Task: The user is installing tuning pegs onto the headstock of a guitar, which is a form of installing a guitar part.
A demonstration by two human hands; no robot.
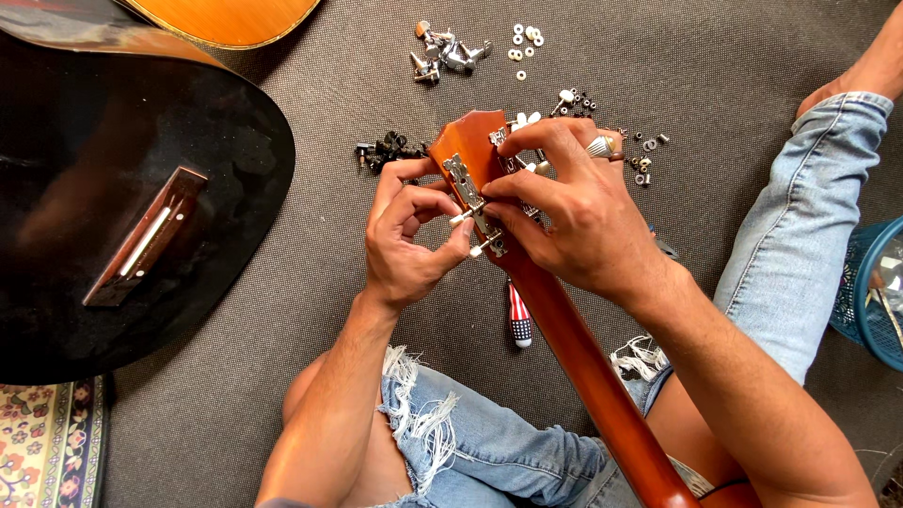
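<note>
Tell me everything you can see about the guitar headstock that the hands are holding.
The headstock is orange-brown glossy wood, seen from the back, tip pointing away from the person. Its neck runs down between the knees. Metal tuner plates with pale pegs sit along its edges. The left hand pinches a peg on its left side; the right hand covers its right side, fingers on the tuners. It is held above the grey carpet.

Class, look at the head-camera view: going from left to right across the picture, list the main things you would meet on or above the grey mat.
Black guitar body → left hand → guitar headstock → right hand → small loose screws and washers → blue basket.
</note>
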